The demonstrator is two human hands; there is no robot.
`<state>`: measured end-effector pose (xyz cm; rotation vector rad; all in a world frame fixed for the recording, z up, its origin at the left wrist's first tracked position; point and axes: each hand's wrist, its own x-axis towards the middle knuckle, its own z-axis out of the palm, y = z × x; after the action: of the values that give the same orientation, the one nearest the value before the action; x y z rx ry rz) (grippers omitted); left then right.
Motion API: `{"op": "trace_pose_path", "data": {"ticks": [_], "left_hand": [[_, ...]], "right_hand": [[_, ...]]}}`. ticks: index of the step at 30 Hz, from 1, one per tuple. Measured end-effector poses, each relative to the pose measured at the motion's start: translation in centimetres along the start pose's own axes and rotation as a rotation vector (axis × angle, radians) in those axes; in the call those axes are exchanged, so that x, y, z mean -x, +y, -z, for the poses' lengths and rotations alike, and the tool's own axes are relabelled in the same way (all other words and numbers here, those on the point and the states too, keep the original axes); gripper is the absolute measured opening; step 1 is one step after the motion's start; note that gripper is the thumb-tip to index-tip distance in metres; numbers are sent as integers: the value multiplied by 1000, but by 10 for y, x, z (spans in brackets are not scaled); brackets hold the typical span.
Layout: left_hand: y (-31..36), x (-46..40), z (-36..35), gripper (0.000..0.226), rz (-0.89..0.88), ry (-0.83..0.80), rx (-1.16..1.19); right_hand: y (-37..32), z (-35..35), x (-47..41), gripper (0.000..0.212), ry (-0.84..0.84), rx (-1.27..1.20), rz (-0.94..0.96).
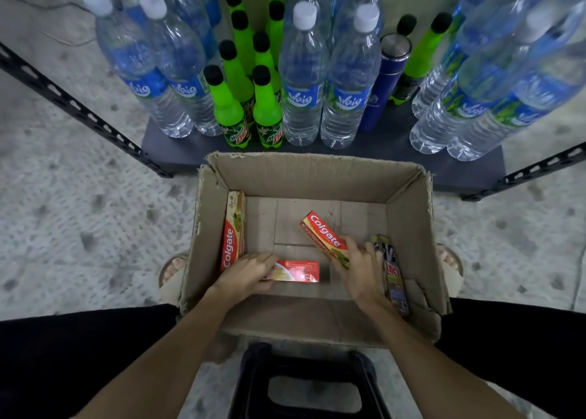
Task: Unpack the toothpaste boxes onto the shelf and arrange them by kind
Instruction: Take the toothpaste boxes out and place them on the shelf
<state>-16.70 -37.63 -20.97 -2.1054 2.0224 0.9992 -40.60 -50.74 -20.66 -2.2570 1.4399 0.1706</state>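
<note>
Both hands in carton [409, 215], lower centre: left hand [245, 274] grasps red box [298, 271], right hand [360, 265] grasps tilted box [323, 234], evidently for lifting out

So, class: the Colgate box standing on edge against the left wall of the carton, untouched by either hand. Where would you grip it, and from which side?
Probably pinch the Colgate box across its long upper edges, near the middle, coming straight down from above. It leans against the carton's left wall, so that side is blocked; the top and the inner face are free. The left hand, now holding the red box, is nearest.
</note>
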Motion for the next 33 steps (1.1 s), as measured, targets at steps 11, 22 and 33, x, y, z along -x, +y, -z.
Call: {"op": "trace_pose_path", "data": {"ticks": [11,22,33], "left_hand": [[35,12,22,57,-164,259,19],[38,52,96,52,-262,450,-229],[40,124,240,50,-252,736,-362]], "right_hand": [[-8,69,-1,49,267,-12,179],[-9,160,25,55,450,-5,325],[-54,273,45,51,618,-47,485]]}}
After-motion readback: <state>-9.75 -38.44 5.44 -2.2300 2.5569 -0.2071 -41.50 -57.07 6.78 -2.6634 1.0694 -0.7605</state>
